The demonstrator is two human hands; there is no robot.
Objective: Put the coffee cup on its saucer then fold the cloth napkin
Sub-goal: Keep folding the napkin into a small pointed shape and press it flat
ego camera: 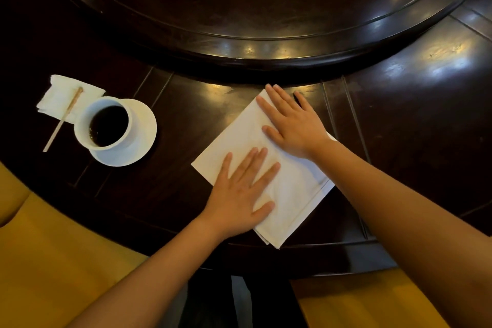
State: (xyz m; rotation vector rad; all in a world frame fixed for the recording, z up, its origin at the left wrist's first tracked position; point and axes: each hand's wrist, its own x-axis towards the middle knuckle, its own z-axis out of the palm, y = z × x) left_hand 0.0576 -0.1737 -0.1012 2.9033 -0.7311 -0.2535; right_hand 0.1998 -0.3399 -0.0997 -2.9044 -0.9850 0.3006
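White cloth napkin point(288, 189) (unmarked) under both flat hands.

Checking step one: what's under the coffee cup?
The coffee cup sits on a white saucer. The saucer's middle is covered by the cup, so nothing can be seen there.

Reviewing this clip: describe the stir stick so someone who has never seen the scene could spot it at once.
On the dark round wooden table, look left to the white coffee cup on its white saucer. Just left of them lies the thin wooden stir stick, slanting across a small white paper napkin; it is the only slim tan thing there.
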